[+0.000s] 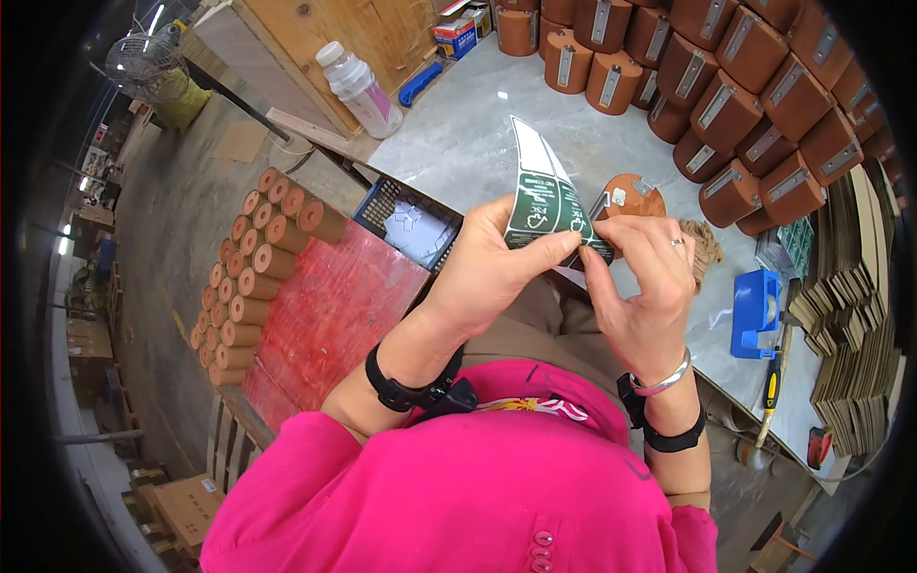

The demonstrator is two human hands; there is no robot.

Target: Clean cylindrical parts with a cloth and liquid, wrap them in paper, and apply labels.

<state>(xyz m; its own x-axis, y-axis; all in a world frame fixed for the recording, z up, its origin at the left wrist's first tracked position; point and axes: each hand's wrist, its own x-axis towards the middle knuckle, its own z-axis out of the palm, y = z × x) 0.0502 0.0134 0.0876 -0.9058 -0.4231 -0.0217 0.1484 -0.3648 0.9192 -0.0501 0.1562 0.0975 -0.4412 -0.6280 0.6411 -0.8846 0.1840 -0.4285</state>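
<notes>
A curled sheet of green and white labels (538, 196) is raised in front of me, over the near edge of the grey table. My left hand (482, 263) pinches its lower left side, thumb on the printed face. At the lower right corner, my right hand (650, 282) closes thumb and fingertips on the same sheet; whether a single label is lifting there I cannot tell. Just beyond the right hand a brown cylinder (638, 191) with a metal piece stands on the table, partly hidden. A crumpled tan bundle (702, 250) lies beside that hand.
Stacked brown cylinders (721, 105) with metal strips fill the back right. A blue tape dispenser (757, 310), a yellow-black screwdriver (772, 387) and cardboard stacks (850, 315) lie right. Left are a black basket (406, 224) of white pieces, a bottle (361, 91) and piled tan rolls (250, 277).
</notes>
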